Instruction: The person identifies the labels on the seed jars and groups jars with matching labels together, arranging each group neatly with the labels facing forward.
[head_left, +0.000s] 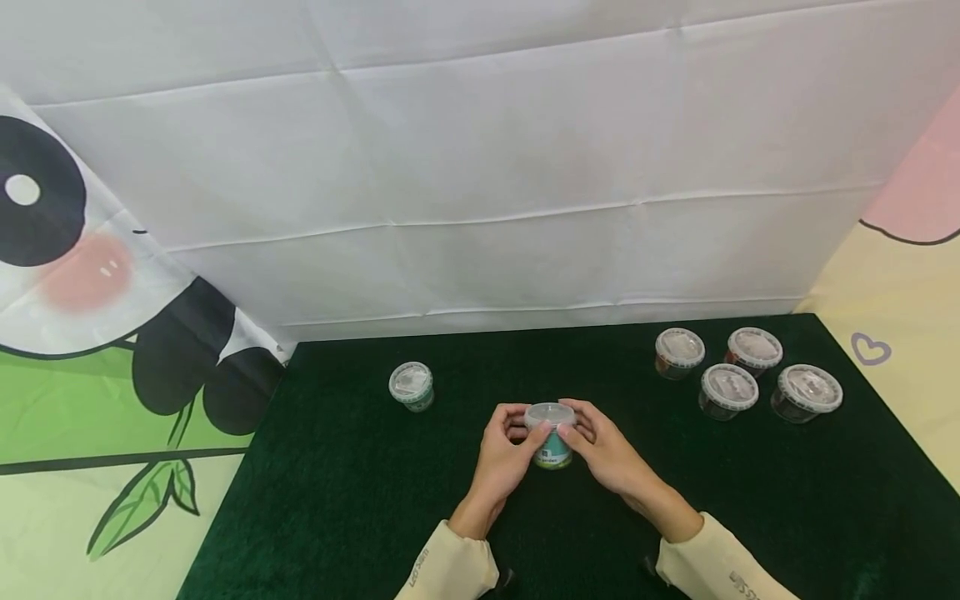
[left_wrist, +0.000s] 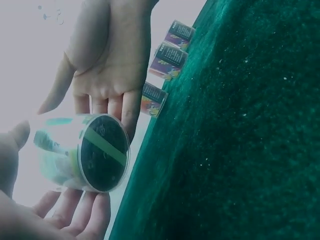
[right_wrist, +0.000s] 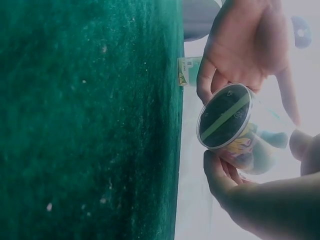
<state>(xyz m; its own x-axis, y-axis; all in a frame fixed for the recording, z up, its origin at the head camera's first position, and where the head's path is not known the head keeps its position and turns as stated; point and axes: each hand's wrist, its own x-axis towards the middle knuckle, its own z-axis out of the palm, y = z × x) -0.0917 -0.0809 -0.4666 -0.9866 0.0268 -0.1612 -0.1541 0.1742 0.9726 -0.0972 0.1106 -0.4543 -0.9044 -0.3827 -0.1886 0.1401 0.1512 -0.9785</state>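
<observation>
Both hands hold one clear plastic tub [head_left: 553, 450] with a translucent lid and a teal label, at the middle of the dark green table. My left hand [head_left: 501, 458] grips its left side, the thumb on the front. On the opposite side my right hand [head_left: 611, 454] grips it the same way. In both wrist views the tub's round base [left_wrist: 104, 152] shows, with a green strip across it, raised off the cloth. Fingers of both hands curl behind the tub's wall [right_wrist: 250, 150]. What it contains cannot be made out.
A similar lidded tub [head_left: 412, 386] with a teal label stands at the back left. Several lidded tubs with darker sides, one of them nearest the right edge [head_left: 806, 393], stand grouped at the back right. A white cloth wall [head_left: 480, 267] rises behind the green table [head_left: 337, 500].
</observation>
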